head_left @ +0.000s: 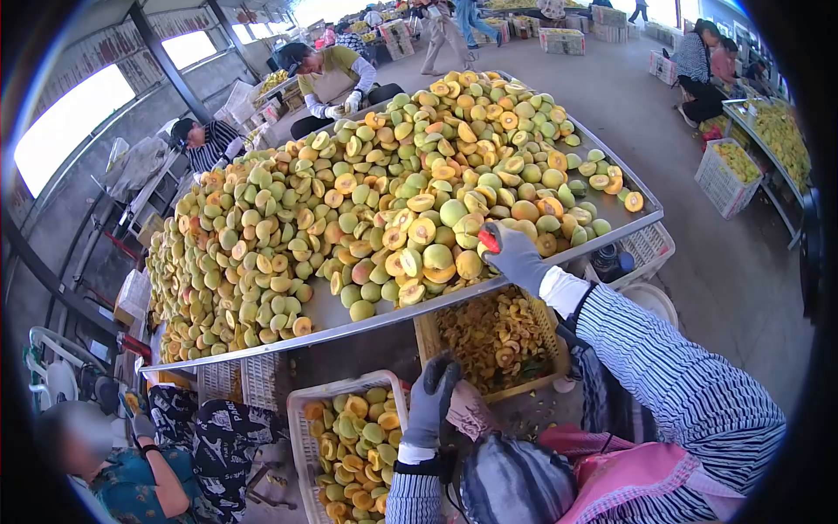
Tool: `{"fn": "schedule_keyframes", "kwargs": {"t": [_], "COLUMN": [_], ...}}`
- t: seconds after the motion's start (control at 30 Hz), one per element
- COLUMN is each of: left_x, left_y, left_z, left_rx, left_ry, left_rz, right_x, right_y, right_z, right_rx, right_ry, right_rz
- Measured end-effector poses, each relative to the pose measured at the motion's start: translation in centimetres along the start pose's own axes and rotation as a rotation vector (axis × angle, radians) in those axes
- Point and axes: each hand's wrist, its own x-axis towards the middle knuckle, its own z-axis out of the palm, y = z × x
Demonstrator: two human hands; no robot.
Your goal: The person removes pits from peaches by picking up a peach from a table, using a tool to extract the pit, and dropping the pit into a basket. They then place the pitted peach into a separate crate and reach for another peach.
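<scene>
Gloves cover both our hands. Our right hand [517, 255] lies at the near edge of the peach pile [384, 201] on the metal table [332, 312], fingers clenched around a small red tool [489, 242], with fruit touching the fingertips. Our left hand [432, 400] hangs lower, fingers curled; we cannot tell whether they grip anything. Just left of those fingers stands a white basket [345, 385] of peach halves, and just beyond them a crate [425, 339] of brownish scraps.
</scene>
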Motion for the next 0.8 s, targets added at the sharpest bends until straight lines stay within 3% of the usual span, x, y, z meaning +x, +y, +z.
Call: {"fn": "schedule_keyframes", "kwargs": {"t": [0.03,0.1,0.13,0.17,0.2,0.23,0.3,0.37,0.5,0.57,0.63,0.7,0.8], "left_x": [0.7,2.0,2.9,3.8,4.0,5.1,4.4,4.4,1.7,1.3,0.9,1.0,0.9], "left_y": [1.0,2.5,3.5,4.6,5.0,3.0,-0.2,-1.6,2.6,4.6,4.7,3.3,2.6], "left_z": [0.3,1.2,1.7,2.4,2.8,2.7,2.8,0.5,0.1,0.2,0.0,-0.5,-0.6], "left_rx": [-0.007,-0.451,-0.452,-0.66,-0.863,-1.026,-0.359,-1.302,-0.946,-0.223,-0.146,0.056,-0.153], "left_ry": [0.009,0.101,0.113,0.064,0.012,0.098,0.205,0.098,0.229,0.374,0.38,0.411,0.372], "left_rz": [-0.008,-0.022,-0.033,-0.013,0.01,-0.103,0.277,-0.061,0.111,0.27,0.238,0.351,0.315], "right_x": [-0.2,-2.6,-4.1,-5.6,-7.3,-8.6,-10.4,-11.4,-13.8,-14.2,-14.2,-14.2,-14.4], "right_y": [-0.5,-3.3,-5.1,-6.8,-8.5,-9.4,-10.6,-11.1,-9.5,-9.6,-10.1,-10.5,-10.9], "right_z": [-0.4,-1.2,-1.2,-0.8,-1.1,-0.3,-0.2,-1.9,-0.8,0.1,1.2,1.7,1.7], "right_rx": [0.136,0.267,0.371,0.457,0.466,0.438,0.6,0.708,0.468,0.366,0.331,0.341,0.251], "right_ry": [0.072,0.088,0.076,0.05,-0.117,-0.233,-0.324,-0.356,-0.451,-0.441,-0.479,-0.443,-0.46], "right_rz": [-0.003,-0.073,-0.099,-0.161,-0.16,-0.212,-0.263,-0.141,-0.237,-0.302,-0.263,-0.259,-0.261]}}
